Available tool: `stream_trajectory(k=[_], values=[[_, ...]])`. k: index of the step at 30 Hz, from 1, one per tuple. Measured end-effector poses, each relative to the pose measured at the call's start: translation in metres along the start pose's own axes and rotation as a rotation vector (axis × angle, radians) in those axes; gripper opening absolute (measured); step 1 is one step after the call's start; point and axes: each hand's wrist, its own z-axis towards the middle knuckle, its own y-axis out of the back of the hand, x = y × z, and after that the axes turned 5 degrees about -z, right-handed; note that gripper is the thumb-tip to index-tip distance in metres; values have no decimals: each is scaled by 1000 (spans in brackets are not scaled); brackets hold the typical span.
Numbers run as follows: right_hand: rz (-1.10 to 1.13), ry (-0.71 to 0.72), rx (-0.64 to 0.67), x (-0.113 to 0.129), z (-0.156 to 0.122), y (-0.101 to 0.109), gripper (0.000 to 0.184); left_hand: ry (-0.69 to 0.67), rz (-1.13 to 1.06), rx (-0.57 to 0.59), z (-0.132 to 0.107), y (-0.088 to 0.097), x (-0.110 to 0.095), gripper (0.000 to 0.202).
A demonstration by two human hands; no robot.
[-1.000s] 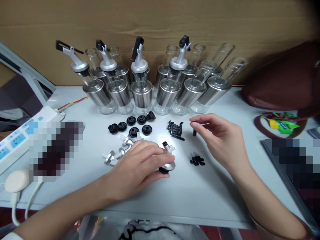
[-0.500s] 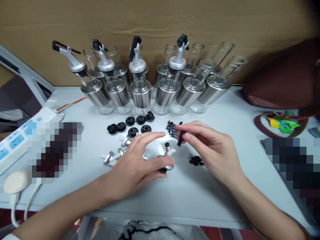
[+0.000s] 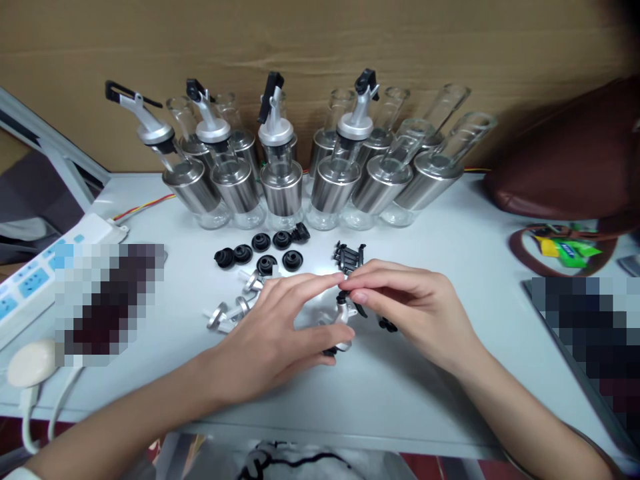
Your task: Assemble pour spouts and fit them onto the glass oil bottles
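My left hand (image 3: pixel 285 327) grips a silver pour spout (image 3: pixel 342 315) by its base, thumb on the near side and index finger stretched past its black tip. Pinched between the fingertips of my right hand (image 3: pixel 420 303) is a small black lever cap (image 3: pixel 360 309), held against the top of the spout. Its upper part is hidden by my fingers. Just beyond my right fingers lies a pile of black lever caps (image 3: pixel 350 256). Small black plugs (image 3: pixel 387 325) are partly covered by my right hand. Loose silver spouts (image 3: pixel 219 316) rest left of my left hand, near several black stoppers (image 3: pixel 261 242).
Glass bottles with steel sleeves (image 3: pixel 281 190) stand in rows at the back, some topped with spouts. A power strip (image 3: pixel 35 280) and a blurred phone-like object (image 3: pixel 115 300) are at left. On the right are a brown leather bag (image 3: pixel 565 160) and candy wrappers (image 3: pixel 570 253).
My right hand has moved left and slightly down, bringing the black lever cap to the spout's tip. The left hand has shifted slightly right with the spout.
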Motion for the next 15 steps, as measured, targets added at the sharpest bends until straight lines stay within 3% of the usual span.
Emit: stream_trajectory(k=[8, 13, 15], values=[[26, 15, 1, 1, 1, -1, 12, 0, 12, -21, -1, -2, 0, 18], [90, -73, -21, 0, -1, -3, 2, -21, 33, -4, 2, 2, -1, 17], [133, -105, -32, -1, -1, -5, 7, -32, 20, -16, 2, 2, -1, 17]])
